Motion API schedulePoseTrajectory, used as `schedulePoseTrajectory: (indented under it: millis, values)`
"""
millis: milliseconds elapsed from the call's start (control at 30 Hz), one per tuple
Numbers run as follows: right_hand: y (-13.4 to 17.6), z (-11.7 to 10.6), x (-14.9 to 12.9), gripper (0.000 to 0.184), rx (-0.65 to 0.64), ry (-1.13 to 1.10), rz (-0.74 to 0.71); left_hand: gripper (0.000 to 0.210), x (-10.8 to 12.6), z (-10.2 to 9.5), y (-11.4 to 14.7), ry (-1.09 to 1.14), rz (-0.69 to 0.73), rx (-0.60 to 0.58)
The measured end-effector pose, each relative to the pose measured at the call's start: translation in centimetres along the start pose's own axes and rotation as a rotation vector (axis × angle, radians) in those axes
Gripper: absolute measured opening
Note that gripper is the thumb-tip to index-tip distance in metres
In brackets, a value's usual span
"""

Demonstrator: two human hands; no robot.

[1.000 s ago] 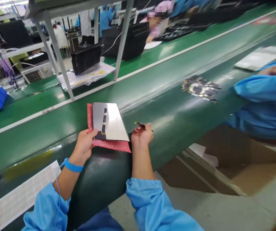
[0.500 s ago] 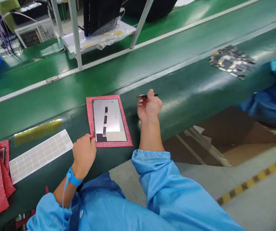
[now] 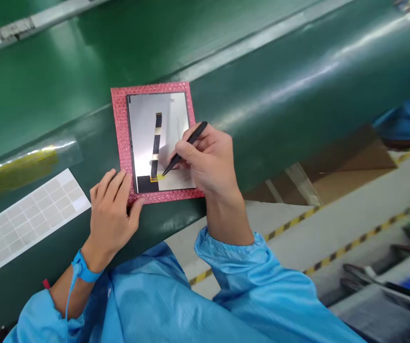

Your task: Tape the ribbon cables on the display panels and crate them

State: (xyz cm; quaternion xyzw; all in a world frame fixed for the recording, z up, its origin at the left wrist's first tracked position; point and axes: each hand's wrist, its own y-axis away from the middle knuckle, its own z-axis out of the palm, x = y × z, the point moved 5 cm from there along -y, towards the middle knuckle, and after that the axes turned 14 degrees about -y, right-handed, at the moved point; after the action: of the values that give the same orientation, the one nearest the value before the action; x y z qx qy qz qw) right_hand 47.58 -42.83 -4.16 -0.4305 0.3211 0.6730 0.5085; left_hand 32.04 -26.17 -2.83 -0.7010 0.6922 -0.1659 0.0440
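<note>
A display panel (image 3: 142, 131) with a silvery back lies on a pink bubble-wrap bag (image 3: 118, 119). Along its middle runs a black flat ribbon cable (image 3: 156, 145). My right hand (image 3: 215, 159) pinches black tweezers (image 3: 190, 142), whose tips point down at the cable's lower end. A small piece of yellow tape (image 3: 161, 176) shows at those tips, beside the cable end; whether it is stuck down I cannot tell. My left hand (image 3: 114, 214) is open, fingers stretched out at the bag's lower left edge.
Left of the bag lie a white sheet of square labels (image 3: 33, 216) and yellow strips under clear film (image 3: 21, 166). A blue cord runs from the wrist strap (image 3: 83, 267) on my left arm. A cardboard box (image 3: 355, 164) and another person's blue sleeve (image 3: 407, 114) are at right.
My right hand has come from beside the bag to over the panel, bringing the tweezers to the cable's lower end. My left hand's fingers have spread. The view has tilted down.
</note>
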Motion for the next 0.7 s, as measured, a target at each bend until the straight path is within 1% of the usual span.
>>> schedulePoseTrajectory:
  millis: [67,133,267,333,500,600,700]
  values:
    - [0.0,0.1,0.3,0.045,0.001,0.013,0.010,0.045,0.6,-0.4,-0.7,0.003,0.036,0.034]
    - [-0.1,-0.4,0.6,0.043,0.022,0.024,0.008,0.046,1.2,-0.2,-1.6,0.010,0.076,0.017]
    - [0.3,-1.3,0.7,0.036,0.091,0.076,0.026,0.052,1.7,0.9,-2.7,-0.004,0.088,-0.121]
    - [0.6,-1.4,0.6,0.031,0.107,0.120,0.038,0.052,1.7,1.2,-2.7,-0.009,0.075,-0.155]
    - [0.8,-1.1,0.1,0.028,0.086,0.224,0.003,0.055,1.7,0.9,-2.8,0.002,0.067,-0.163]
    - [0.6,-1.1,-0.1,0.026,0.063,0.230,-0.028,0.057,1.8,0.7,-3.0,0.004,0.068,-0.153]
    - [0.6,-1.0,-0.3,0.028,0.054,0.239,-0.030,0.058,1.8,0.6,-3.1,0.008,0.064,-0.157]
